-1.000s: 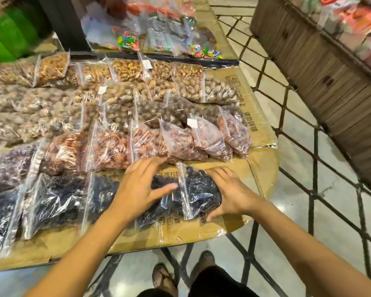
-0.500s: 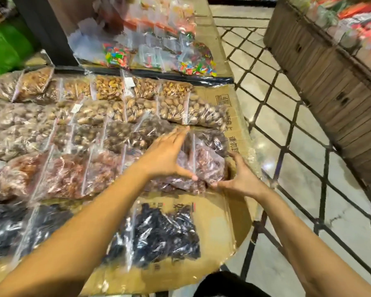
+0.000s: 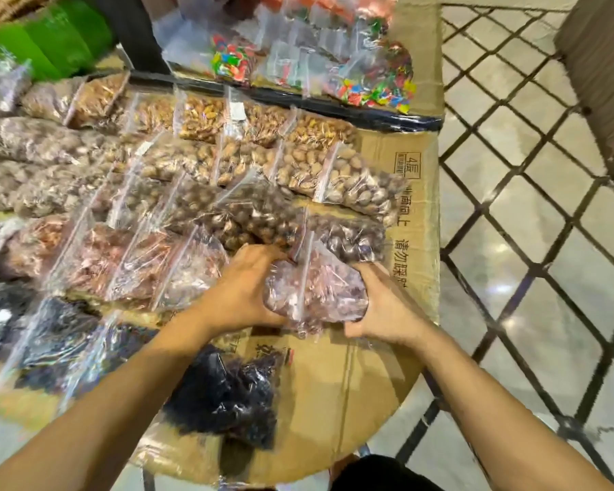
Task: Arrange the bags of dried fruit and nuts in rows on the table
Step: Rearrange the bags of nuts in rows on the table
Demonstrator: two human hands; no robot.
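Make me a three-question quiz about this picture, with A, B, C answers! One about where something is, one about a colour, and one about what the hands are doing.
1. Where is the bag of black dried fruit?
A. nearest row
B. farthest row
C. on the floor

2. What colour is the sheet under the bags?
A. blue
B. brown
C. white

3. What are the hands doing?
A. resting empty
B. waving
C. gripping one bag

Answers:
1 A, it lies below both arms.
2 B, brown cardboard shows bare.
3 C, left hand and right hand squeeze the pinkish bag.
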